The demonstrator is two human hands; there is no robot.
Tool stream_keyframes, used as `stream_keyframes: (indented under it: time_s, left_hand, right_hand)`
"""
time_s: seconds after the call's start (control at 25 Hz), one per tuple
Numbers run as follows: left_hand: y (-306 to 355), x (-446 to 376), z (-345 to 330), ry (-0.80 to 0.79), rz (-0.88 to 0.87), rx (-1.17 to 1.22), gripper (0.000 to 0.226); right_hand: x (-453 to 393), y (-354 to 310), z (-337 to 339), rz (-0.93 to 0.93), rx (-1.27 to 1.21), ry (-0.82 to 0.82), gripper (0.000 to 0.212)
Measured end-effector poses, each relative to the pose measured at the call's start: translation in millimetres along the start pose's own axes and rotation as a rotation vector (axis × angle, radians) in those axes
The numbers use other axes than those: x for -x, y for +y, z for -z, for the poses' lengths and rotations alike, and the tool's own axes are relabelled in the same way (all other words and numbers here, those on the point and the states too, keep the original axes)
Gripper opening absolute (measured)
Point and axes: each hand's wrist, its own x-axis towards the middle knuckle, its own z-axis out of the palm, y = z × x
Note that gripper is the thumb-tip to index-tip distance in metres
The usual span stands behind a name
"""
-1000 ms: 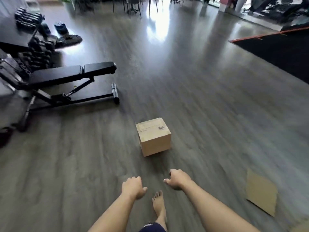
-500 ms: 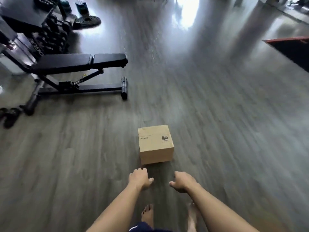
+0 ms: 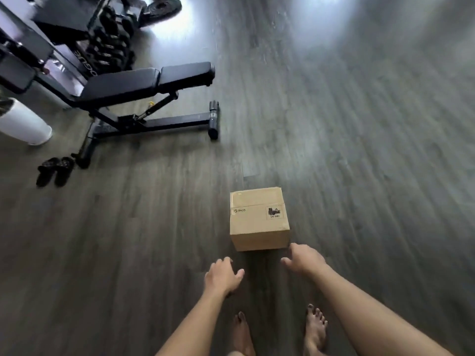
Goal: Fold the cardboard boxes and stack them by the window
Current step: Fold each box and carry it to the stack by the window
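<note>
Nearest the camera, bare feet (image 3: 314,327) stand on the floor (image 3: 372,155). Just ahead, the left hand (image 3: 222,277) and right hand (image 3: 303,258) reach forward, fingers loosely curled, holding nothing. The right hand is just beside a closed cardboard box (image 3: 259,218) on the floor. Farther left stands a weight bench (image 3: 144,83).

Floor (image 3: 359,124): dark grey wood-look planks, with bright glare patches along the far edge.
Weight bench (image 3: 144,83): black padded bench on a black steel frame, standing far left; its foot bar with roller ends points toward the middle of the room.
Dumbbell rack (image 3: 110,44): black dumbbells in rows behind the bench, blurred.
Weight plate (image 3: 160,7): black disc flat on the floor, beyond the rack.
Slippers (image 3: 55,170): black pair, side by side, just beside the bench's rear foot.
White cylinder (image 3: 24,123): white round container at the left edge, tilted in view.
</note>
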Motion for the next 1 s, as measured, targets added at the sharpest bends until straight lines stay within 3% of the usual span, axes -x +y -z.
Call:
stream_keyframes:
  time_s: [0.16,0.52,0.72,0.88,1.0]
  left_hand:
    - [5.9,-104.6,-32.2,0.084,0.012,-0.034,0.058]
    - [-1.9,-386.8,-132.3,0.373,-0.038,-0.035,0.078]
    - [-13.3,-500.9,-178.0,0.400,0.077,0.150,0.108]
    - [-0.9,-550.8,-199.2,0.569,0.126,0.373,0.095]
    - [14.4,-572.8,-185.9,0.654,0.051,0.455,0.085]
  right_hand:
    - [-89.5,22.4,-12.3,-0.076,-0.049,0.100,0.057]
    - [-359.1,41.8,-109.5,0.024,0.121,0.383,0.080]
    - [-482.2,65.6,-149.0,-0.094,-0.111,0.469,0.101]
    - [-542.1,64.3,-157.6,-0.052,-0.242,0.609,0.105]
    - [-564.6,64.5,-146.4,-0.019,-0.302,0.696,0.102]
